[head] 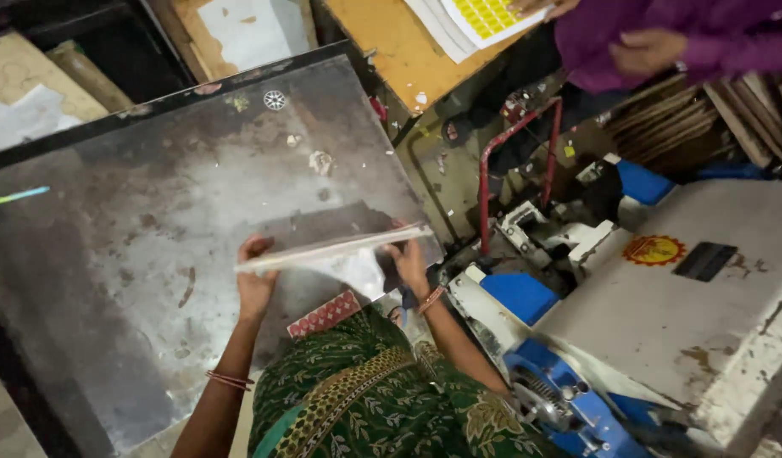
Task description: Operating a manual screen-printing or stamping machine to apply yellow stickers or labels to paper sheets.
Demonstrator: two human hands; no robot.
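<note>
— How were the arms placed?
— Both reached forward, bare, with bangles at the wrists.
— And the left hand (pixel 255 284)?
— Raised upright, fingers curled in a grip, thumb side up.
— The right hand (pixel 409 265)?
— Higher, farther forward, fingers closed in a pinch, wrist bent.

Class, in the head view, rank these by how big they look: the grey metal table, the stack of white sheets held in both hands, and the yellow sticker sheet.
1. Grey metal table
2. Stack of white sheets
3. Yellow sticker sheet, though it is farther off and cut by the frame edge, so ranks two and three are unsure.
</note>
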